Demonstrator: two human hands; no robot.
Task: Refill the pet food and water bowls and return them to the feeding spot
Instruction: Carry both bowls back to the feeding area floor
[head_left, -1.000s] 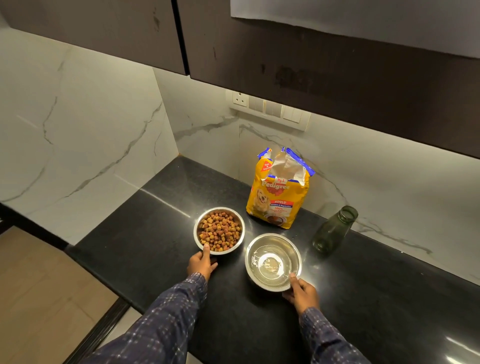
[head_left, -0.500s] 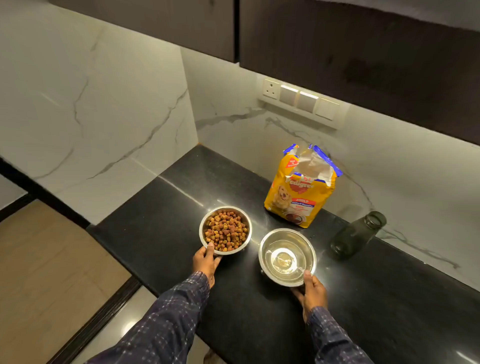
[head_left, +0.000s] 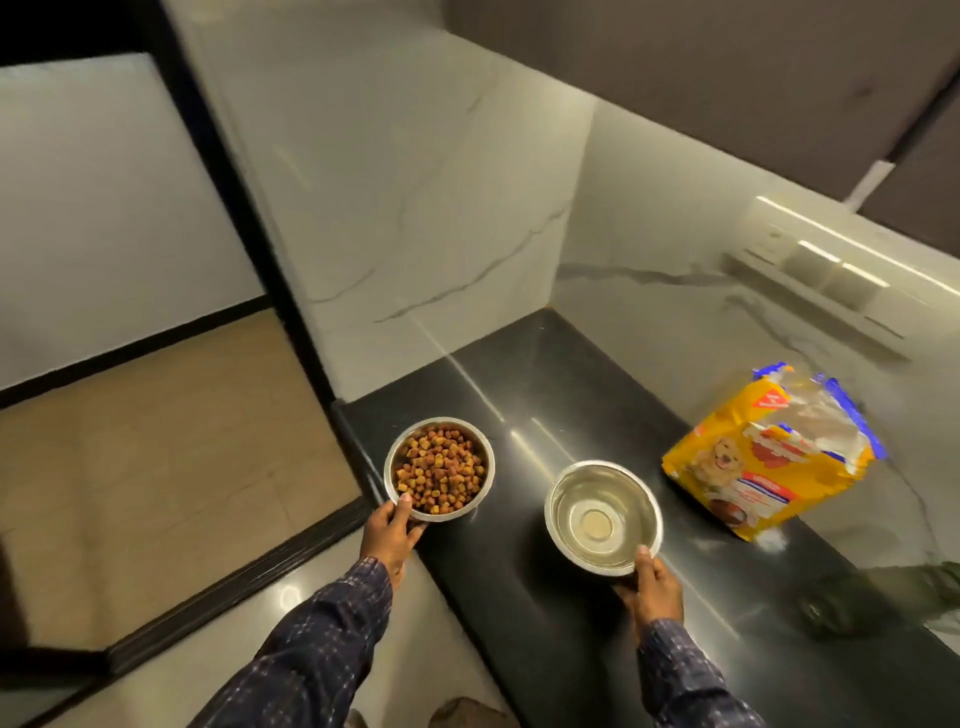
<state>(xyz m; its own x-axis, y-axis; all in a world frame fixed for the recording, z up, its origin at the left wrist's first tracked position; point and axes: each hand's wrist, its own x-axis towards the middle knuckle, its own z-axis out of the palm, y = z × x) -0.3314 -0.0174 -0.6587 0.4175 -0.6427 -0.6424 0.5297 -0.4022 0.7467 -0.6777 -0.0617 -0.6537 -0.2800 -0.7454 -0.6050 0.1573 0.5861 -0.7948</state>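
Observation:
A steel bowl full of brown kibble (head_left: 439, 469) is gripped at its near rim by my left hand (head_left: 390, 535), thumb over the edge. It hangs at the left end of the black counter (head_left: 519, 395), partly past the edge. A second steel bowl holding water (head_left: 602, 517) is gripped at its near right rim by my right hand (head_left: 649, 584), over the counter. Both bowls look lifted and level.
An open yellow pet food bag (head_left: 769, 457) stands at the back right against the marble wall. A dark green glass bottle (head_left: 872, 597), blurred, lies at the far right. Beige floor and a black door frame (head_left: 244, 218) are to the left. My feet show below.
Both hands have taken the bowls off the counter and carried them left, away from the bag. My view has swung left toward the floor and doorway.

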